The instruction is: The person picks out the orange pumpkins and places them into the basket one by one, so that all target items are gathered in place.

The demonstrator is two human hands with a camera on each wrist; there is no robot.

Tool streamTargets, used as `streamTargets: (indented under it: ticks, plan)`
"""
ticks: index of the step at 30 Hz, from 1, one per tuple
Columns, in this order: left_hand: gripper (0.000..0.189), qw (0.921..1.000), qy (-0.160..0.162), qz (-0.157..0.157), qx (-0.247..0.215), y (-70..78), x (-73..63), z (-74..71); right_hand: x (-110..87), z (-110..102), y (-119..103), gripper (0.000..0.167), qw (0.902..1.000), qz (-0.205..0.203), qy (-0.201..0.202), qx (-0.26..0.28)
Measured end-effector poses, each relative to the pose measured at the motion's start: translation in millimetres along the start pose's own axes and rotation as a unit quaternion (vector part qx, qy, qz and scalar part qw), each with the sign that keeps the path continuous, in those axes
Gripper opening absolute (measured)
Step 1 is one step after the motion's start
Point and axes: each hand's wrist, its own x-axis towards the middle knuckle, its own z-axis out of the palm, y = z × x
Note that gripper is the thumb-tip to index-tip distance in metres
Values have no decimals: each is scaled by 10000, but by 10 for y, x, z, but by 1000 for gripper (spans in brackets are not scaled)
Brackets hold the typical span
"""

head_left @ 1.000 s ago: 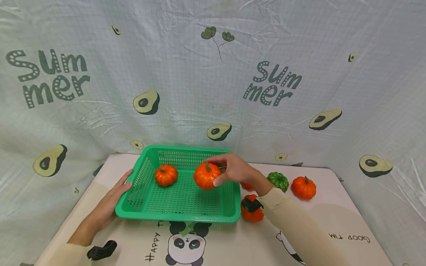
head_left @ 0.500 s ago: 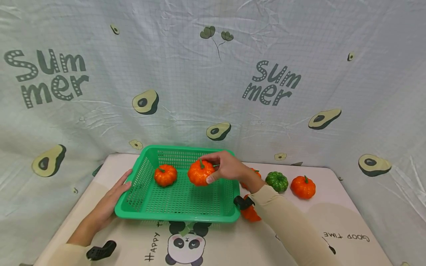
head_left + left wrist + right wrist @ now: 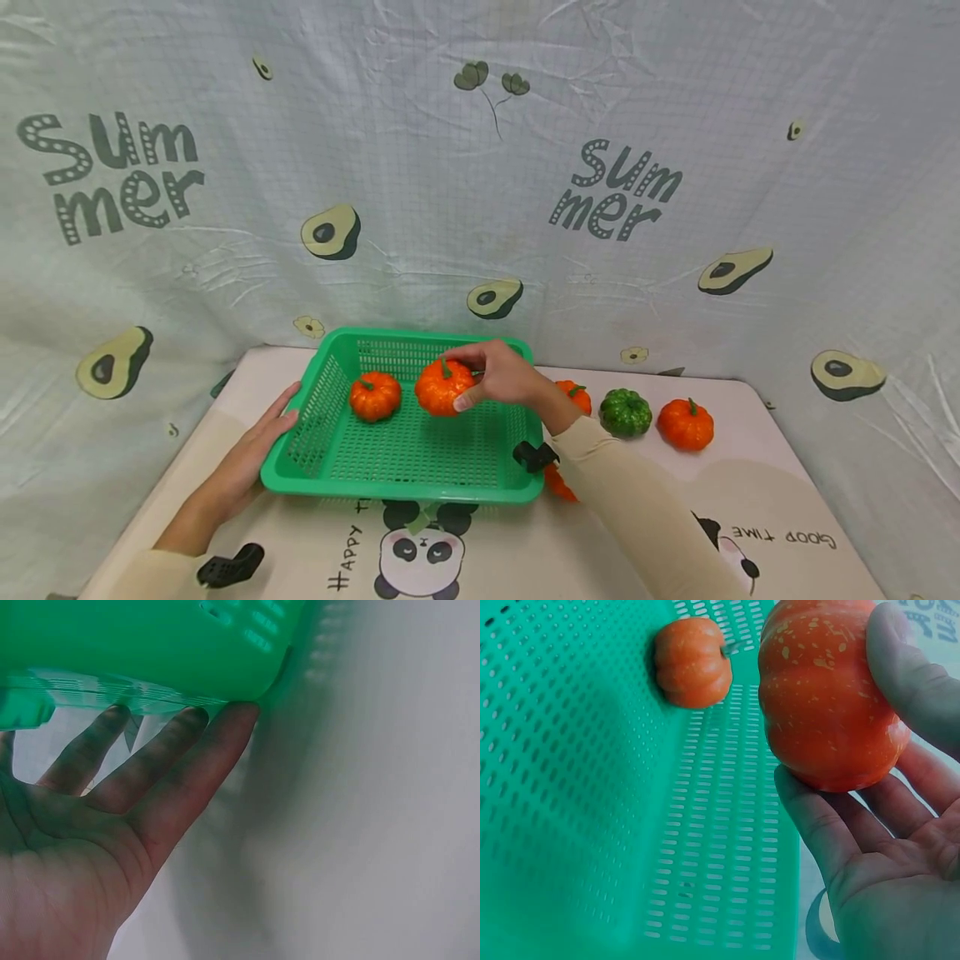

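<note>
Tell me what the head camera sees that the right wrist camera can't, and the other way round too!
Only the head view shows the left hand at the green basket, the green pumpkin, the far-right pumpkin and the panda picture.

Only the right wrist view shows the palm of the right hand, and yellow flecks clearly on the held pumpkin.

Both show the basket, the right hand, the held pumpkin and the basket's orange pumpkin.

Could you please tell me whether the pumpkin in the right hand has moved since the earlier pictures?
Yes: in the head view, the held pumpkin has moved left relative to the green basket, closer to the resting pumpkin inside it.
</note>
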Motion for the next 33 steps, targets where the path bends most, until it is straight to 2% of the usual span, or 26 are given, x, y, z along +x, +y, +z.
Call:
streamTargets:
  ticks: [33]
  plan:
    - [72, 9999, -17, 77, -127, -6, -6, -11, 189, 144, 75, 73, 9993, 283, 220, 116]
